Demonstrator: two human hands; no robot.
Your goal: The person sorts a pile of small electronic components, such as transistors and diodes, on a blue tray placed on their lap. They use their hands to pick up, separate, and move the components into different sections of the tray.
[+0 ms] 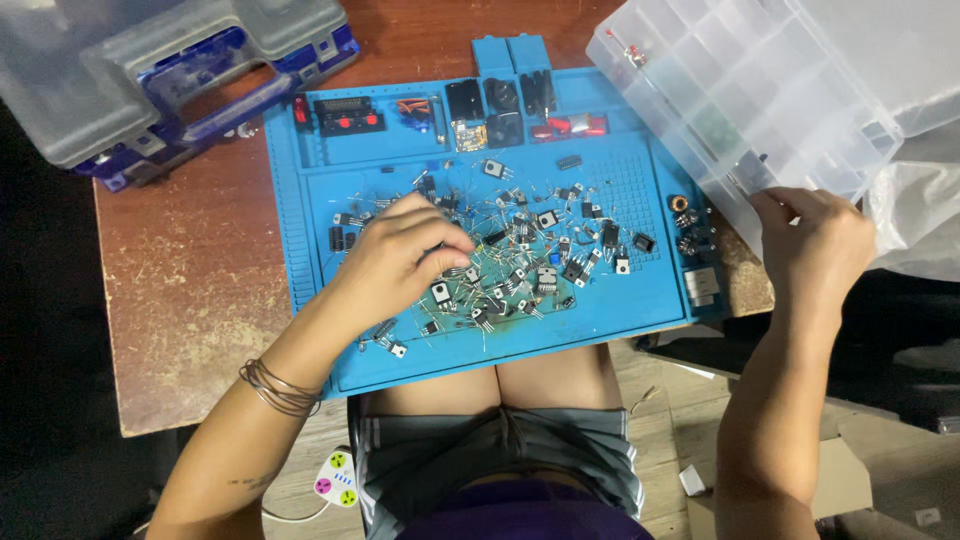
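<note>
A blue work mat (320, 330) lies on a worn wooden table (190, 290). Several small black electronic parts with wire legs (540, 250) are scattered over its middle. My left hand (400, 260) rests on the left side of that pile, fingertips pinched together among the parts; what it pinches is hidden. My right hand (815, 240) grips the near edge of a clear plastic compartment box (740, 90), which is tilted over the mat's right end.
A blue and grey plastic case (170, 70) sits at the table's back left. Small trays along the mat's top hold black and red parts (500, 110). A white power strip (338, 480) lies on the floor below. Clear plastic wrap (915, 220) hangs at right.
</note>
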